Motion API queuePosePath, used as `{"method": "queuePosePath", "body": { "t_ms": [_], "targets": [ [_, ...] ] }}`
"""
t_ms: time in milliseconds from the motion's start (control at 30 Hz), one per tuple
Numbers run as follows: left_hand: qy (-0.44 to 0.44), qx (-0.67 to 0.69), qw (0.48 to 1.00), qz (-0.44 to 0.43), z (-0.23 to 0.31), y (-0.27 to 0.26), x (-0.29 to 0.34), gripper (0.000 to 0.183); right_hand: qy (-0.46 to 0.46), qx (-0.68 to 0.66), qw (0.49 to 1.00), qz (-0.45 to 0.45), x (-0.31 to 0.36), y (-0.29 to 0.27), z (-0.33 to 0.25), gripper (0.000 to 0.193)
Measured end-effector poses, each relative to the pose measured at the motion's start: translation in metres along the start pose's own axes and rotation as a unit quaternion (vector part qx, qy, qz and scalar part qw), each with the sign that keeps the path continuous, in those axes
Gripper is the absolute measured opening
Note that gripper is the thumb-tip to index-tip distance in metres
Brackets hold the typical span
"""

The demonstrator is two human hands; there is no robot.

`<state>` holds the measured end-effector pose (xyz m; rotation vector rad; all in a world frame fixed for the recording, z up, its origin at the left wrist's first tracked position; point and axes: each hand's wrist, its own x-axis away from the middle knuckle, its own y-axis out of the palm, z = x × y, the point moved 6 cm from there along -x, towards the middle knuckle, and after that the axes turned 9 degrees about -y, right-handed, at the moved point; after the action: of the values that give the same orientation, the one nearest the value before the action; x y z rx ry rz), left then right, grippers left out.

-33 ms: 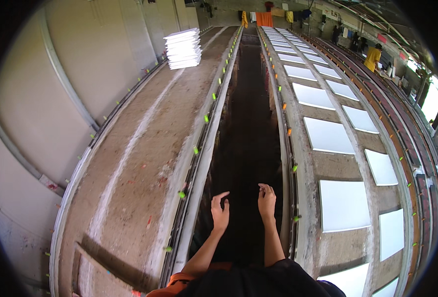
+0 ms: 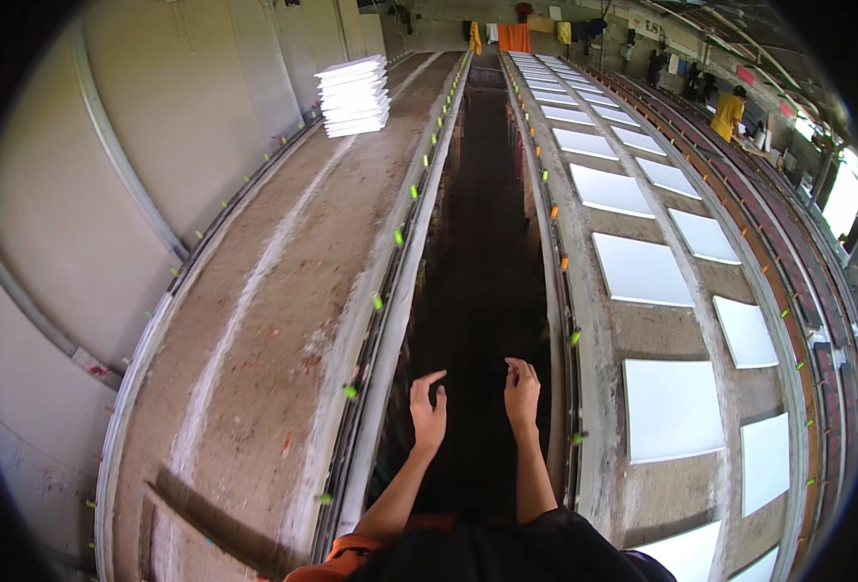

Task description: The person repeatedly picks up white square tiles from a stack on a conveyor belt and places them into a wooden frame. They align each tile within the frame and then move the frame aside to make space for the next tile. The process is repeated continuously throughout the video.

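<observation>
Both hands hover over the dark gap between two long tables, holding nothing. My left hand (image 2: 429,409) has its thumb apart from loosely bent fingers, near the inner edge of the left table (image 2: 264,369). Across from it, my right hand (image 2: 522,396) has relaxed fingers curving inward, close to the right table's (image 2: 598,456) edge. Neither hand touches anything. White rectangular panels lie in two rows on the right table; the nearest large white panel (image 2: 674,411) is to the right of my right hand. A stack of white panels (image 2: 354,97) stands toward the far end of the left table.
Green and orange pegs (image 2: 377,302) line the table rails. A wooden strip (image 2: 191,532) lies at the near left, beside a pale wall (image 2: 70,175). A person in yellow (image 2: 728,114) stands far right. Coloured cloths (image 2: 514,37) hang at the back.
The tables, pegs and panels have shifted slightly downward and to the left in view. My hands keep nearly the same pose, still holding nothing.
</observation>
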<state>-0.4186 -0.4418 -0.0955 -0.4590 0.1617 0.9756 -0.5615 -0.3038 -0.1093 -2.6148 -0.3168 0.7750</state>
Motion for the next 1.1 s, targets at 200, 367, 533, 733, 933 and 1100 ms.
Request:
{"method": "queuePosePath", "body": {
  "t_ms": [200, 367, 533, 733, 933, 1100],
  "targets": [
    [0.020, 0.009, 0.999, 0.024, -0.004, 0.071, -0.138, 0.026, -0.026, 0.014, 0.998, 0.059, -0.131, 0.041, 0.027, 0.017],
    [0.016, 0.046, 0.998, -0.032, -0.027, 0.140, -0.259, 0.032, -0.043, -0.011, 0.999, -0.014, -0.244, 0.107, 0.056, 0.017],
    [0.003, 0.137, 0.990, -0.014, -0.020, 0.159, -0.382, 0.025, 0.009, -0.047, 0.999, 0.005, -0.346, 0.120, 0.101, 0.018],
    [-0.057, 0.395, 0.914, 0.072, -0.035, 0.195, -0.537, 0.025, 0.005, -0.044, 0.998, 0.049, -0.470, 0.136, 0.130, 0.019],
    [-0.146, 0.498, 0.844, 0.131, -0.047, 0.236, -0.686, 0.043, 0.000, -0.099, 0.993, 0.058, -0.611, 0.184, 0.168, 0.026],
    [-0.203, 0.411, 0.874, 0.164, -0.068, 0.262, -0.786, 0.042, 0.025, -0.167, 0.983, 0.077, -0.740, 0.234, 0.205, 0.031]
  ]
}}
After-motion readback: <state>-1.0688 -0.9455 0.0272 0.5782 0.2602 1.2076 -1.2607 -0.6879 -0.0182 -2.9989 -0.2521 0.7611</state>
